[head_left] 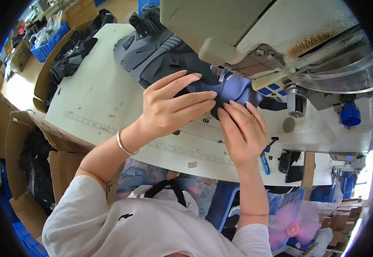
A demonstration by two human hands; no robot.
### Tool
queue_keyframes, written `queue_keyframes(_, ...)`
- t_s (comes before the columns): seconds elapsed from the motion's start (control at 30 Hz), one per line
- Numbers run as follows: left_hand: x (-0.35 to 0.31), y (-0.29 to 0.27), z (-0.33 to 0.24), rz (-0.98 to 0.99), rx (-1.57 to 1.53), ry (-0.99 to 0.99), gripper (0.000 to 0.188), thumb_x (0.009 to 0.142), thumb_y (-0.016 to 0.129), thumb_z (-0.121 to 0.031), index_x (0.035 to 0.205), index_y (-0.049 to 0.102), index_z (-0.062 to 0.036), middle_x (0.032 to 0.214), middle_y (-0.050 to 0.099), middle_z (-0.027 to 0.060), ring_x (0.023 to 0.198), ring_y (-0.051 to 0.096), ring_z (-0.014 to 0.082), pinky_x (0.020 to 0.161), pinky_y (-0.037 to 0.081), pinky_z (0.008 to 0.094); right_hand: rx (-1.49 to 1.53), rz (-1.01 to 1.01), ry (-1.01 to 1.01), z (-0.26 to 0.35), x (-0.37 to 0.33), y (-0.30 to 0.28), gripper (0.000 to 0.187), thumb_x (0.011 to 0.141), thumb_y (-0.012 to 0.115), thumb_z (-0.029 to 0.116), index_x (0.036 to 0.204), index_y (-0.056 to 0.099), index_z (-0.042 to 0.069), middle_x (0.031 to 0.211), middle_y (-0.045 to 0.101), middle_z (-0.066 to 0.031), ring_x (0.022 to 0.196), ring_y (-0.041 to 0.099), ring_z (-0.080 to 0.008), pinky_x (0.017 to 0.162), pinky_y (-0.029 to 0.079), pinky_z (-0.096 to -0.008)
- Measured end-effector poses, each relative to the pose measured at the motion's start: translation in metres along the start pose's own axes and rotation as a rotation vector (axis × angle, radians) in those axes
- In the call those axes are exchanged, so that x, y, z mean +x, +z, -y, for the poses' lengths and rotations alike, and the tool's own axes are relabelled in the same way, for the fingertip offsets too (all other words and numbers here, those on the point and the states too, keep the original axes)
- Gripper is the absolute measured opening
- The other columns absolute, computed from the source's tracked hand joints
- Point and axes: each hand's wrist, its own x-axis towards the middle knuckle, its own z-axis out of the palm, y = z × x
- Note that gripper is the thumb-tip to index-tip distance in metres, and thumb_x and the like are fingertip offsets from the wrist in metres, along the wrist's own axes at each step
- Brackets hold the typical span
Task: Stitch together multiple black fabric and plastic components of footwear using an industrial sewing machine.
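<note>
The work looked partway through: a dark gray shoe upper lay on the pale table between eleven and twelve o'clock, its far end spread flat and its near end, toward one o'clock, tucked below the head of the sewing machine. The raised gray patches on the far end already seemed fixed in place, while the bluish part sat at the metal foot, so that stretch was probably the one being stitched. No loose finished seam could be made out there, and how much sewing was left I could not tell. The left hand, just off center toward eleven o'clock, had its fingers stretched out with the tips on the near edge of the upper; its thumb was hidden, so I could not tell whether it pinched or only pressed. The right hand, at three o'clock from the left, had its fingers bent close together by the same edge, and its hold was hidden too. A blue knife lay at four o'clock, apart from both hands. Toward ten o'clock, a heap of dark pieces lay beside the table, along a cardboard box.
</note>
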Motion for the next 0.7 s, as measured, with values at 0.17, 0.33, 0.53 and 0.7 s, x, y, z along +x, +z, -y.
queue_keyframes(0.17,0.0016,0.0032,-0.0035,-0.013,0.020,-0.006,0.014,0.072,0.085,-0.017,0.082,0.077,-0.0120,0.096,0.079,0.0008,0.101,0.075,0.0273,0.088,0.062,0.0424,-0.017,-0.006,-0.027,-0.0073,-0.0017,-0.0003,0.018,0.080,0.074,0.011,0.096,0.080,0.009,0.098,0.075,-0.0042,0.097,0.074,-0.0195,0.099,0.055,-0.0415)
queue_keyframes(0.33,0.0020,0.0039,-0.0029,-0.025,-0.025,-0.025,0.016,0.070,0.083,-0.018,0.085,0.079,-0.0116,0.096,0.079,0.0027,0.100,0.075,0.0271,0.088,0.063,0.0419,-0.019,0.003,-0.039,-0.0076,-0.0004,-0.0022,0.017,0.079,0.075,0.011,0.095,0.081,0.010,0.096,0.076,-0.0024,0.097,0.074,-0.0178,0.101,0.055,-0.0427)
queue_keyframes(0.53,0.0025,0.0020,-0.0005,-0.028,0.000,0.018,0.018,0.069,0.080,-0.018,0.086,0.079,-0.0118,0.096,0.079,0.0027,0.099,0.075,0.0274,0.088,0.064,0.0415,-0.025,-0.014,-0.047,-0.0081,0.0001,-0.0021,0.016,0.077,0.076,0.011,0.092,0.081,0.011,0.094,0.076,-0.0010,0.095,0.074,-0.0165,0.101,0.055,-0.0430)
queue_keyframes(0.7,0.0030,0.0003,-0.0007,-0.017,0.042,0.056,0.016,0.071,0.079,-0.019,0.086,0.080,-0.0123,0.096,0.079,0.0013,0.099,0.074,0.0281,0.087,0.063,0.0412,-0.017,-0.018,-0.049,-0.0083,0.0010,-0.0026,0.016,0.077,0.078,0.011,0.093,0.082,0.011,0.094,0.076,-0.0007,0.095,0.074,-0.0164,0.101,0.055,-0.0431)
